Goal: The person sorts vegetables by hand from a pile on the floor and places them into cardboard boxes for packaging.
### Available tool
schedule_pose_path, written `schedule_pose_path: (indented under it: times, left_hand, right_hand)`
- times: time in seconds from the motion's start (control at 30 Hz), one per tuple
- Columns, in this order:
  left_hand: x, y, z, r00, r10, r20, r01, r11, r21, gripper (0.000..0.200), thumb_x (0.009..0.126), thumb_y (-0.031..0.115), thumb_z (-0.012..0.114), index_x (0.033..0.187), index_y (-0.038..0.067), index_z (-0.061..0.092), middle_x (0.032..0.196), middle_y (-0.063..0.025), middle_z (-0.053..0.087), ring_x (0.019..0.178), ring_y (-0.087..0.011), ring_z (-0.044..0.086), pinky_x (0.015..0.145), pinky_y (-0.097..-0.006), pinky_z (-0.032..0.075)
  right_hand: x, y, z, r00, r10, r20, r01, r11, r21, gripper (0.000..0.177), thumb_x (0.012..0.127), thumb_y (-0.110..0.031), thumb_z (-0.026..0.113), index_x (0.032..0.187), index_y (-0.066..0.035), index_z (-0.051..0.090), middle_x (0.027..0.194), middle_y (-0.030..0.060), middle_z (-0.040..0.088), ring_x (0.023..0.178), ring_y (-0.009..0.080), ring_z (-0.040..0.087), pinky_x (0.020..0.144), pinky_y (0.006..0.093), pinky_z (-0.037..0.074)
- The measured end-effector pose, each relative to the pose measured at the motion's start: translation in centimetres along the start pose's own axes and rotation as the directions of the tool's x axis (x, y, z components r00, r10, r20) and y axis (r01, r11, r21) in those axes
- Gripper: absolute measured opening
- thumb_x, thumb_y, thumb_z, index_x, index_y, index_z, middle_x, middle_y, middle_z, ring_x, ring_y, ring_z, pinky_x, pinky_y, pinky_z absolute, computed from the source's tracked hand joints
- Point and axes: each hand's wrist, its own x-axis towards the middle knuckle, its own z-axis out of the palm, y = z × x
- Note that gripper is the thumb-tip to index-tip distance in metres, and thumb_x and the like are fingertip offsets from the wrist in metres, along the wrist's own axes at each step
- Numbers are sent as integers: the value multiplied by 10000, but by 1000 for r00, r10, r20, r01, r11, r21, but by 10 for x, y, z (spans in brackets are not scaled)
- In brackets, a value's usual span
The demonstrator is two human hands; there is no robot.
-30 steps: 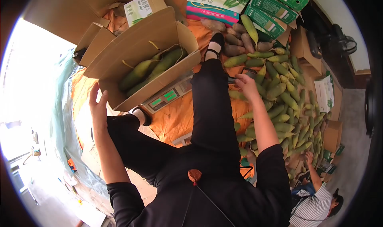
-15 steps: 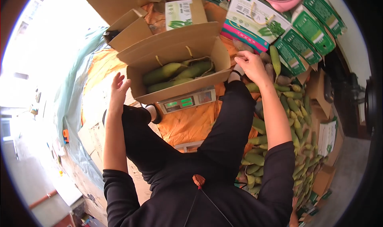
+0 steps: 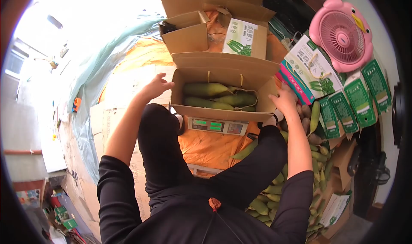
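Observation:
An open cardboard box (image 3: 214,111) stands on a digital scale (image 3: 218,126) with lit green digits. Several long green radishes (image 3: 205,89) lie inside it, and two yellow cord handles show on its back wall. Beside the box's left wall is my left hand (image 3: 155,88), open, fingertips close to the cardboard. My right hand (image 3: 285,100) is at the right wall, fingers apart and the thumb toward the edge. Neither hand holds anything.
A pile of green radishes (image 3: 268,197) lies to the right. Behind stand another open box (image 3: 184,36) and a printed carton (image 3: 240,36). At the upper right are a pink fan (image 3: 343,38), a white printed box (image 3: 311,64) and green cartons (image 3: 360,98). Orange sheeting (image 3: 206,147) covers the floor.
The view has shifted left, so the box appears further right and squarer on. My hands have come closer to the box's two sides, the right one lowering from above its corner.

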Motion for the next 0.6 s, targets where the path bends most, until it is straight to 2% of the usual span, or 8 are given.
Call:
schedule_pose_path:
  times: [0.1,0.2,0.23,0.3,0.4,0.47,0.53,0.6]
  left_hand:
    - [11,-8,10,997,-43,68,37,996,85,739,804,446,648,1285,-71,432,1124,-231,609,1096,-312,566,957,-371,417]
    - [25,-6,18,993,-27,117,-5,964,266,654,774,493,650,1053,-97,602,1037,-257,633,1000,-339,612,866,-400,467]
    - [29,-4,23,990,-65,125,15,930,368,643,800,494,626,1091,-78,594,1037,-245,635,995,-325,615,872,-381,468]
    - [35,-4,28,993,-39,115,-13,907,420,606,803,487,619,1057,-63,616,1009,-240,644,954,-344,630,838,-397,490]
    - [33,-5,33,996,-65,54,39,922,385,537,813,460,607,1011,-38,641,997,-229,648,931,-349,636,816,-413,504]
    - [29,-2,37,995,-87,-39,95,923,373,427,828,420,593,964,23,671,993,-188,661,952,-321,636,827,-410,504]
    - [24,-1,38,991,-110,-75,129,930,343,392,829,408,595,967,52,682,990,-164,667,961,-307,635,833,-403,501]
    - [27,-11,35,992,-87,-95,111,949,296,360,828,393,599,959,71,692,992,-151,669,966,-304,633,840,-400,497]
  right_hand:
    - [3,6,8,998,-55,-4,55,995,81,387,769,-366,626,951,-28,672,899,229,647,895,370,622,789,455,484]
    - [4,8,10,994,-110,-17,111,990,84,401,775,-378,619,946,-19,670,891,230,647,891,379,619,787,457,479]
    - [6,10,12,997,-81,18,79,993,92,400,782,-375,613,944,-14,667,887,237,645,894,386,614,790,458,475]
    - [13,14,15,995,-82,62,76,993,92,398,788,-373,608,942,-9,664,884,244,642,897,394,610,792,458,471]
    - [13,9,17,979,-201,27,197,976,88,379,804,-352,597,934,-2,661,876,265,634,890,402,606,791,459,463]
    - [8,-3,7,992,-124,36,124,992,19,360,810,-314,597,935,18,657,873,277,629,880,413,603,779,458,457]
    - [20,13,19,989,-145,35,143,989,48,355,806,-276,605,955,44,646,878,279,629,872,413,609,764,443,457]
    - [33,26,25,993,-84,82,63,972,225,342,800,-240,612,944,69,641,868,270,640,859,393,626,754,425,457]
